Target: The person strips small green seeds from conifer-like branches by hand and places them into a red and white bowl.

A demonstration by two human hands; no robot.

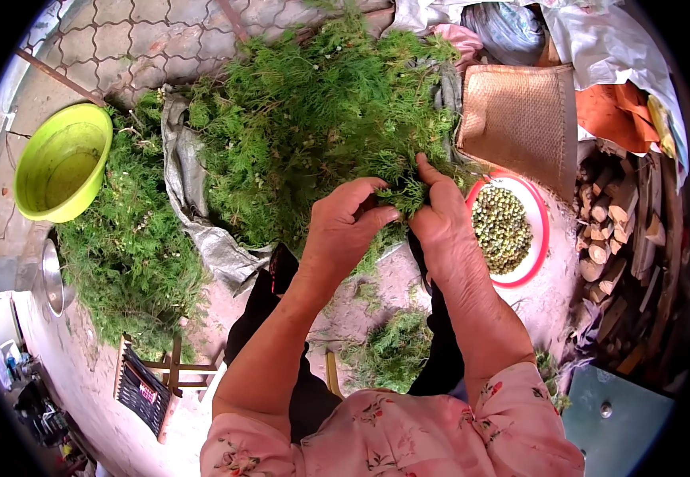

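Note:
My right hand grips a small green conifer sprig, perhaps arborvitae, with the index finger stretched along it. Thumb and fingers of my left hand close in a pinch at the sprig's left side; whether something small sits between the tips is hidden. Below and beyond both hands lies a large heap of cut conifer branches, resting on a grey woven sack. To the right of my right hand stands a white basin with a red rim, holding many small pale green cones or seeds.
More cut branches lie at the left beside a yellow-green plastic tub and a metal bowl. A folding stool stands lower left. A woven mat and stacked firewood flank the right side.

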